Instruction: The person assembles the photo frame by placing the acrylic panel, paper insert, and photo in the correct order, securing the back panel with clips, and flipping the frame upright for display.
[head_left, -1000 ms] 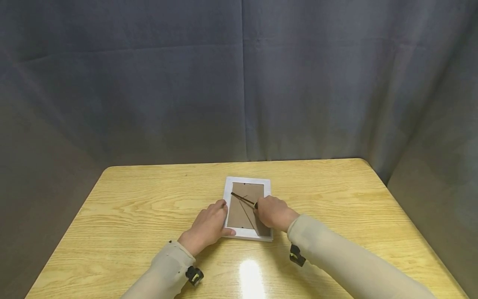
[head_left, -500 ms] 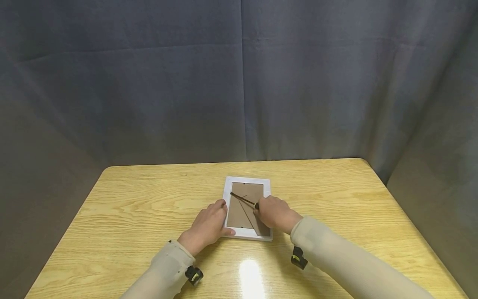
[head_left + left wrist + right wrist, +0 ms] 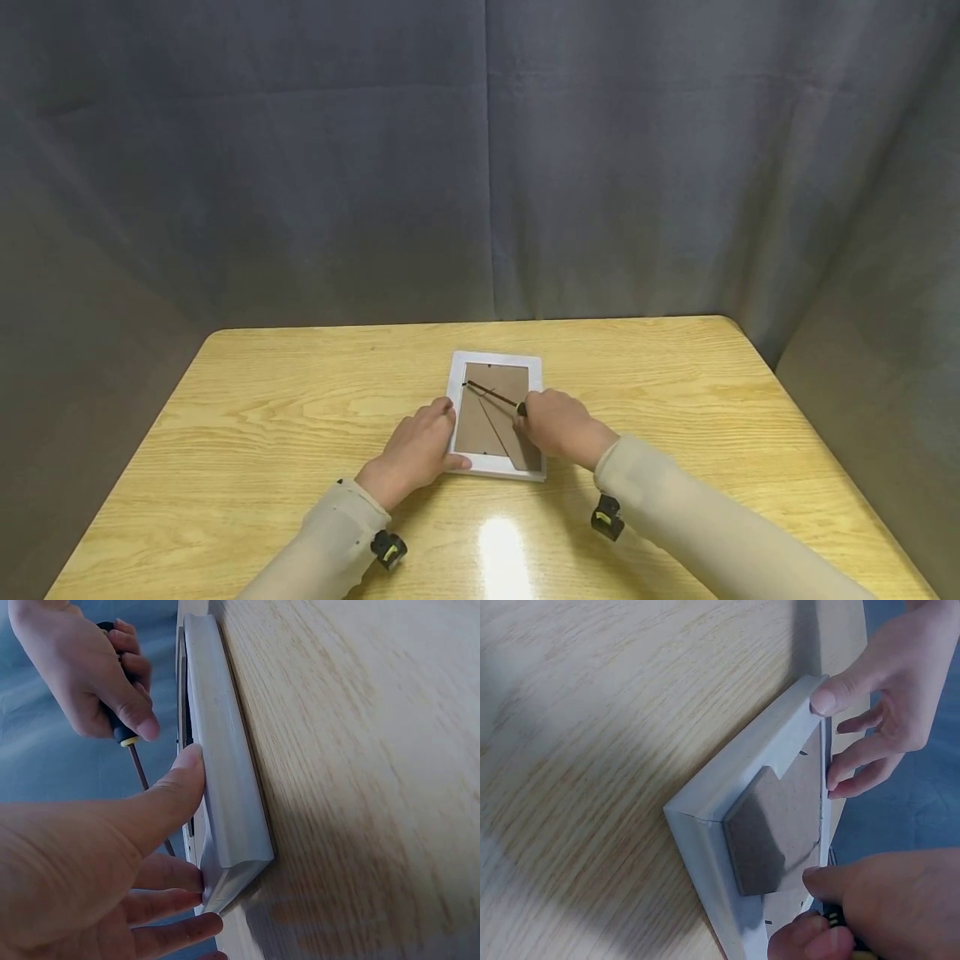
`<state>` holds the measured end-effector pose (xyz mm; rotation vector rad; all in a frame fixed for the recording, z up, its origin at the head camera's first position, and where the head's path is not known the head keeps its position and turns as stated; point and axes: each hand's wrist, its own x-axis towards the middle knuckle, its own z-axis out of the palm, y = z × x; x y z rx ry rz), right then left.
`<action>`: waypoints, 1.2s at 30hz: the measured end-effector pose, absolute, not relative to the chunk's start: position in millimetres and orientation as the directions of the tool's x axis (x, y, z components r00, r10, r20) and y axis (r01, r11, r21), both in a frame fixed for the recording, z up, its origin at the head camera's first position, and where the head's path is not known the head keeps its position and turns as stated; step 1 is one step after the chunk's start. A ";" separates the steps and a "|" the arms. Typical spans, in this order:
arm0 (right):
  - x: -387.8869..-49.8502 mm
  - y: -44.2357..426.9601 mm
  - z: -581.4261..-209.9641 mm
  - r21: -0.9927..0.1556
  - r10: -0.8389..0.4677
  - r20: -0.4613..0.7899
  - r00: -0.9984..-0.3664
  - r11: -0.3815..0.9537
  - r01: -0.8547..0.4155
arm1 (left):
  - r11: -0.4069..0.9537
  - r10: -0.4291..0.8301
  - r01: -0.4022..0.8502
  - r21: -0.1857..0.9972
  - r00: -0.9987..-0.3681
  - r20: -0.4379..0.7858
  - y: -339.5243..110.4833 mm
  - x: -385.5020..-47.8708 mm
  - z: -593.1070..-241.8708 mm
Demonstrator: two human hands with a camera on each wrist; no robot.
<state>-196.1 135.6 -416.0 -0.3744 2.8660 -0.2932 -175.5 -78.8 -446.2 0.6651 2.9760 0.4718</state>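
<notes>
We had a picture frame (image 3: 491,464) lying back-up on the table (image 3: 262,467), a screwdriver (image 3: 495,395) held across it.
Our left hand (image 3: 418,447) gripped the frame's near-left corner, thumb on the near edge. Our right hand (image 3: 558,423), at the frame's right side, was curled round the screwdriver's handle. On the frame, a stand flap (image 3: 523,454) slanted over the brown backing (image 3: 471,429); farther up, the screwdriver's tip lay near a small dark tab (image 3: 464,384) at the left inner edge, touching or not we could not tell. Too hard a push, we judged, could skid the tip towards our left fingers; a slack corner grip could let the frame swivel. Beyond the frame hung a grey curtain (image 3: 337,208).
</notes>
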 end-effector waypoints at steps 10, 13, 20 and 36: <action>-195.6 145.7 -409.9 -0.256 -0.277 -0.171 -0.946 0.939 -0.229 | 0.861 0.423 0.404 0.310 -0.906 0.007 -77.3 -176.7 -445.4; -194.2 150.5 -410.9 -0.255 -0.281 -0.156 -0.947 0.938 -0.236 | 0.861 0.425 0.406 0.306 -0.905 0.007 -77.5 -176.6 -445.9; -191.1 159.9 -413.8 -0.258 -0.274 -0.132 -0.952 0.937 -0.234 | 0.861 0.425 0.407 0.305 -0.905 0.010 -77.8 -176.3 -447.2; -181.9 171.4 -415.4 -0.276 -0.259 -0.123 -0.958 0.936 -0.218 | 0.865 0.420 0.402 0.300 -0.907 0.005 -77.6 -175.5 -446.8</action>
